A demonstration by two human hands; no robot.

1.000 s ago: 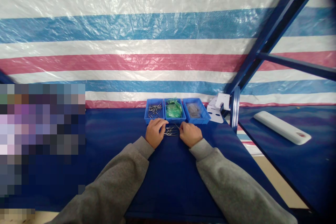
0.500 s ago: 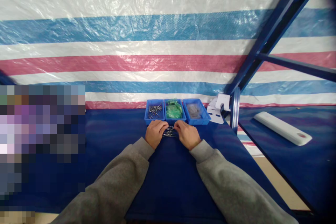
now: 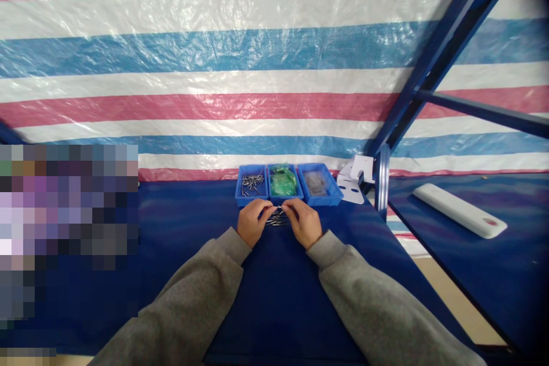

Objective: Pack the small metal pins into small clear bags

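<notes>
And here the left hand and the right hand, in grey sweatshirt sleeves, are seen brought close together on a navy table top, right over a small loose pile of metal pins! The fingers are drawn narrow, the fingertips of both hands meeting, and a single bright pin is pinched there, though which hand bears it cannot be told. The pile is lying directly beneath, between the 2 palms. At 12 o'clock from the pile, 3 blue plastic trays are lined up side by side: the left tray is filled with loose metal pins, the middle tray is taken up by a green plastic bag, and the right tray is holding a greyish packet, its contents too small to tell. At 2 o'clock, white brackets are set just beside the right tray. At 3 o'clock, a white bar is lying on a separate blue shelf, past a blue steel upright, and a striped tarpaulin is hung behind it all.
</notes>
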